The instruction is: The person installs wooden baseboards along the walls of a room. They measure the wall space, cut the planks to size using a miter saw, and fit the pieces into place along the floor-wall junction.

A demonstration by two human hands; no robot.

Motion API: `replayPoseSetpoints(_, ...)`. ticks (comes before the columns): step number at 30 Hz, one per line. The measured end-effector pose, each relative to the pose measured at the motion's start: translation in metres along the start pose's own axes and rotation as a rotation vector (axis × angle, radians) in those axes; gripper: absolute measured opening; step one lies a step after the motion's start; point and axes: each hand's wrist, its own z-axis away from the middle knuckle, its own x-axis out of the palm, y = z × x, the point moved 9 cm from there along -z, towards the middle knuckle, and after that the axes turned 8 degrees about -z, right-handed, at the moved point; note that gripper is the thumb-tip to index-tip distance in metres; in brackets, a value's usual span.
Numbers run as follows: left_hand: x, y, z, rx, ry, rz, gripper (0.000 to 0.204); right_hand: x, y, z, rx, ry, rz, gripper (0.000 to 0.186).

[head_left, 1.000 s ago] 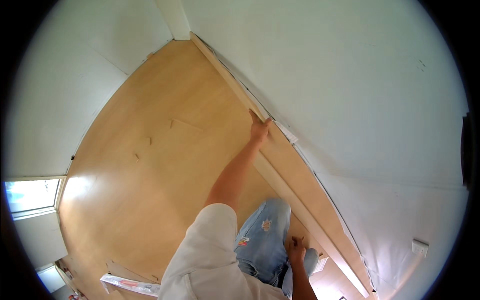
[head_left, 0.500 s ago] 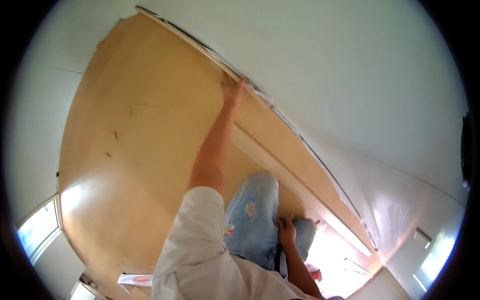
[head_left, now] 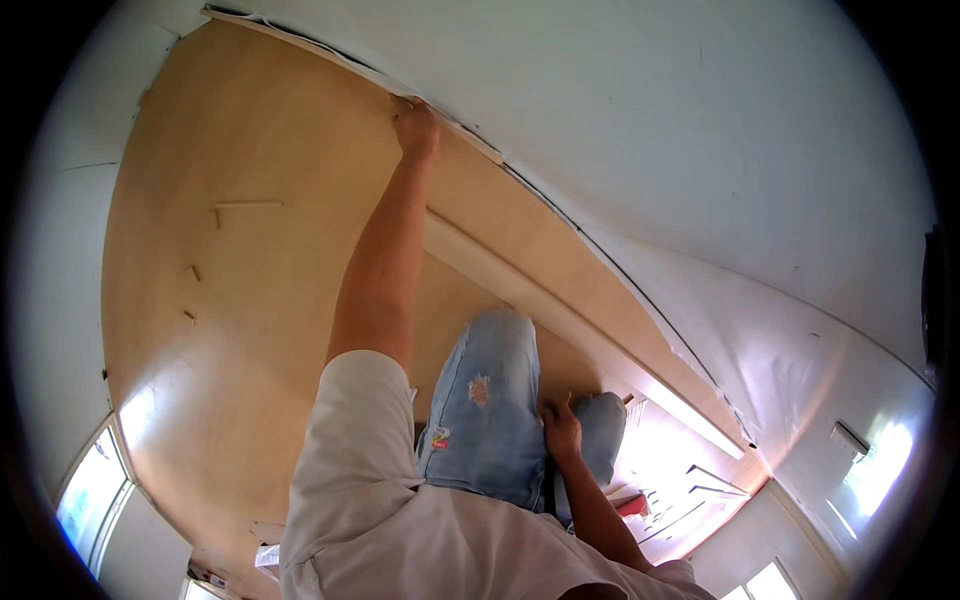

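Note:
My left arm stretches far forward to the foot of the white wall [head_left: 700, 130]. There my left hand [head_left: 416, 130] is closed at a thin pale trim strip [head_left: 340, 58] that runs along the seam between wall and floor; its fingertips are partly hidden. The strip's far part stands slightly off the wall, with a dark gap behind it. Between my bent knees, my right hand [head_left: 563, 432] is low against the jeans [head_left: 490, 400], its fingers curled. Whatever it may hold is hidden.
A long pale board [head_left: 560, 320] lies on the wood-coloured floor [head_left: 250, 330], roughly parallel to the wall. Small wood offcuts [head_left: 248, 204] lie to the left. A red object [head_left: 632, 506] sits at the lower right, near bright glare. A socket plate [head_left: 850, 438] is on the wall.
My view has shifted, so the scene sits differently. My left hand has moved on the trim strip, its fingers now more closed. My right hand stays between the knees.

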Motion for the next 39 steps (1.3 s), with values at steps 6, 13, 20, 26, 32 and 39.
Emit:
replayPoseSetpoints(6, 0.027, 0.035, 0.073, -0.113, -0.259, 0.060, 0.073, 0.004, 0.012, 0.003, 0.075, 0.022, -0.013, 0.027)
replayPoseSetpoints(13, 0.011, 0.002, 0.015, 0.063, 0.053, -0.344, 0.045, -0.003, 0.004, -0.002, 0.119, -0.023, 0.008, 0.027)
replayPoseSetpoints(20, 0.010, 0.023, 0.043, -0.048, 0.086, -0.531, 0.049, -0.006, 0.006, -0.007, 0.104, -0.037, -0.023, 0.032)
replayPoseSetpoints(26, -0.002, 0.029, 0.044, 0.281, 0.277, -0.186, 0.064, 0.004, 0.026, 0.000, 0.081, -0.022, -0.045, 0.033)
replayPoseSetpoints(32, -0.008, 0.026, 0.033, 0.267, 0.092, -0.002, 0.066, 0.002, 0.006, -0.007, -0.038, -0.007, -0.018, 0.029)
replayPoseSetpoints(39, -0.017, 0.024, 0.035, 0.231, -0.023, -0.099, 0.067, -0.003, 0.025, -0.027, -0.162, 0.050, -0.121, 0.024)
